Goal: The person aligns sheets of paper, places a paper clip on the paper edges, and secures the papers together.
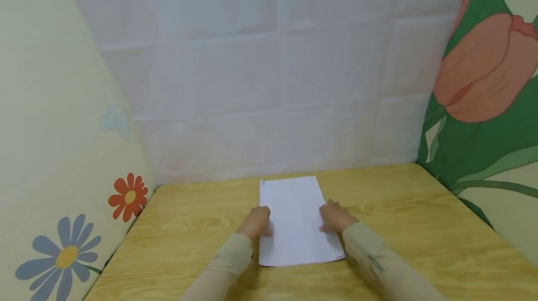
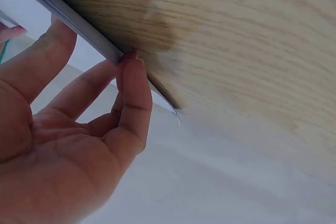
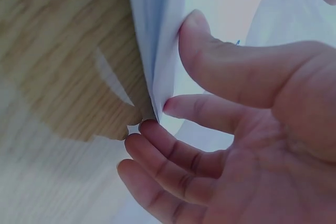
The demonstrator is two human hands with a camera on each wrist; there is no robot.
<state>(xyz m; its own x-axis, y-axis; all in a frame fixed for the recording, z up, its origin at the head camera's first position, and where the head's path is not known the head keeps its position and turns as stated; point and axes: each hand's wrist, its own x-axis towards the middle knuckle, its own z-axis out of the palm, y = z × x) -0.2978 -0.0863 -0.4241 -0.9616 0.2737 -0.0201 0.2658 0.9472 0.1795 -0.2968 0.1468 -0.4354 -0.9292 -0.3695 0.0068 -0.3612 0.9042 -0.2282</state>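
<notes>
A stack of white paper (image 1: 294, 226) lies upright in the head view, its long sides running away from me on the wooden table. My left hand (image 1: 256, 222) holds its left side; the left wrist view shows the thumb over the top face and curled fingertips at the thick edge (image 2: 84, 30). On the opposite side, my right hand (image 1: 335, 217) grips the stack, thumb (image 3: 197, 35) on the upper face and index fingertip against the layered edge (image 3: 157, 40). The other right fingertips reach the tabletop beside it. A small blue mark (image 1: 263, 182) shows at the far left corner.
The wood-grain table (image 1: 189, 226) ends at a creased white cloth (image 1: 269, 81) behind. A pale panel with painted flowers (image 1: 67, 256) stands at the left, and a green panel with a large tulip (image 1: 483, 72) at the right.
</notes>
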